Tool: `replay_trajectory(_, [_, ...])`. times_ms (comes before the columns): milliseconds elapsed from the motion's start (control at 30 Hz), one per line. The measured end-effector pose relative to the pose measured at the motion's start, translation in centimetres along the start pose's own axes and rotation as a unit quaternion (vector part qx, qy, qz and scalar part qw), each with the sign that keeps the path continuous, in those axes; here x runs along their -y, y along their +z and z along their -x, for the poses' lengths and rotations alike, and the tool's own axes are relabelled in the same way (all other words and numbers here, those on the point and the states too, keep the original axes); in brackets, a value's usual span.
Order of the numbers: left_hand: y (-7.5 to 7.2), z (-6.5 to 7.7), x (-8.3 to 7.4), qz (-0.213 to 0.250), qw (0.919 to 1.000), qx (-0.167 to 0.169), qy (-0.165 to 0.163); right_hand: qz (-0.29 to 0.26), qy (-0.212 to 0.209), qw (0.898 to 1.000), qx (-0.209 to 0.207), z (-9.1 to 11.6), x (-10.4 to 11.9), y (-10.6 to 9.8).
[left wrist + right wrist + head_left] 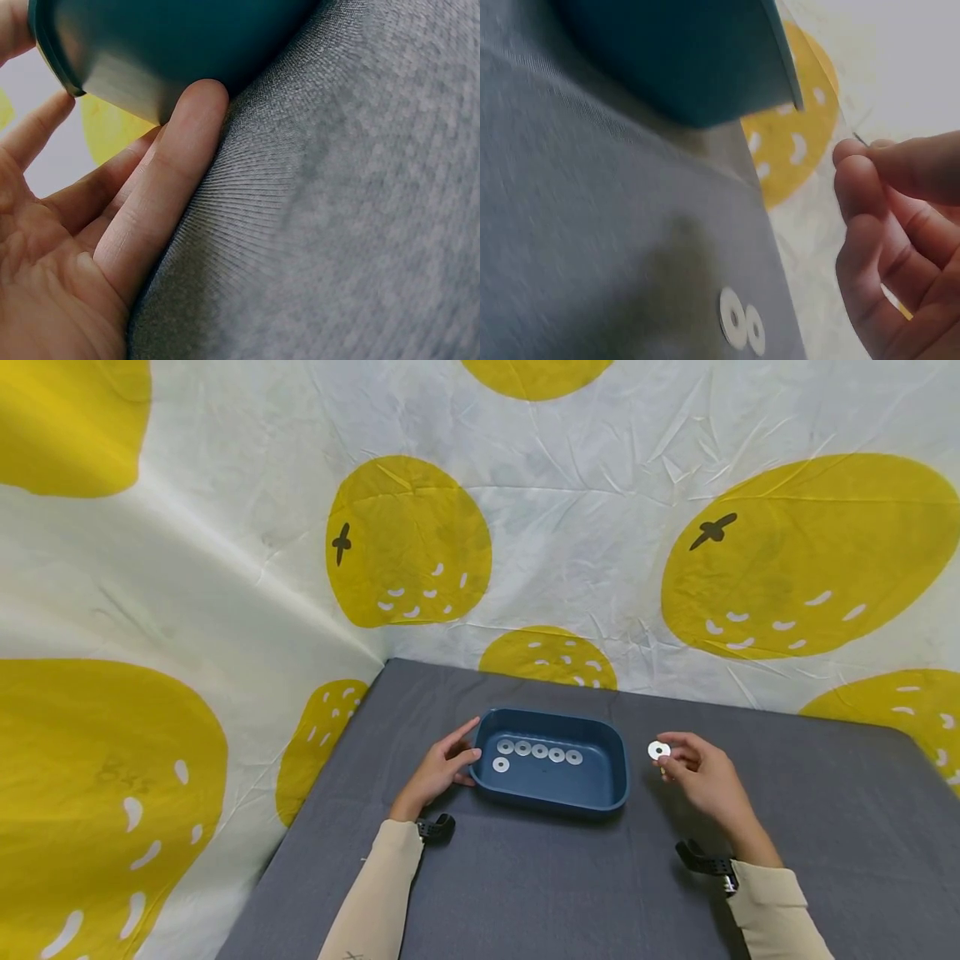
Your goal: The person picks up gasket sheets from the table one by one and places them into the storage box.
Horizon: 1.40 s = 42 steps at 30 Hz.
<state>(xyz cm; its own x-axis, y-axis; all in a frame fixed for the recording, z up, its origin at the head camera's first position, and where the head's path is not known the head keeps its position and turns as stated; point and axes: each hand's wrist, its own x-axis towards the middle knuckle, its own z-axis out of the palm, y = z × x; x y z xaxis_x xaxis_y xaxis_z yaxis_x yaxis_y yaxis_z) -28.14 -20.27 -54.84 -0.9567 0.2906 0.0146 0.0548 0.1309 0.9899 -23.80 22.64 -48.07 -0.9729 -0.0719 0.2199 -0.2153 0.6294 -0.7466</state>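
In the head view, a blue rectangular tray (551, 796) holds several flat silver washers: a row along the back of its floor, with a single washer (500, 765) below the row's left end. My left hand (442, 768) grips the tray's left end, thumb over the rim, the other fingers along the outside wall. To the right of the tray, my right hand (705, 777) pinches a washer (656, 747) between thumb and fingertips, raised above the table. The right wrist view shows that washer only as a thin dark edge (861, 139).
Two more washers (733, 319) lie on the grey cloth-covered table (570, 225) in the right wrist view; the right hand hides them in the head view. A white curtain (570, 552) with yellow fruit shapes hangs behind the table and on its left side.
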Motion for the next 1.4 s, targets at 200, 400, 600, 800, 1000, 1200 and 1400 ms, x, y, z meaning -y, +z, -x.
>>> replay_trajectory(200, [0.0, 0.0, 0.0, 0.005, 1.0000, 0.003, 0.002, -0.018, -0.006, 1.000, -0.005, 0.1, 1.2, 1.4])
replay_trajectory(400, [0.0, 0.0, 0.1, 0.000, 1.0000, 0.003, 0.004, -0.045, -0.002, 0.999, -0.006, 0.3, 2.5, 2.6])
replay_trajectory(600, [0.0, -0.1, 0.2, -0.003, 1.0000, -0.001, 0.001, -0.066, -0.008, 0.998, -0.011, 0.5, 3.6, 3.7])
replay_trajectory(800, [0.1, -0.1, 0.2, -0.004, 1.0000, -0.006, -0.001, -0.096, -0.031, 0.995, -0.007, 0.7, 4.5, 4.7])
replay_trajectory(1000, [0.2, -0.1, 0.1, -0.004, 1.0000, -0.005, 0.002, -0.098, -0.038, 0.994, 0.002, 1.2, 5.3, 6.0])
replay_trajectory(1200, [0.3, -0.1, 0.0, -0.006, 1.0000, -0.007, 0.001, -0.090, -0.048, 0.995, 0.003, 1.2, 5.9, 7.4])
replay_trajectory(1400, [0.3, 0.1, -0.1, -0.004, 1.0000, -0.007, -0.001, -0.094, -0.042, 0.995, 0.010, 1.1, 6.7, 8.5])
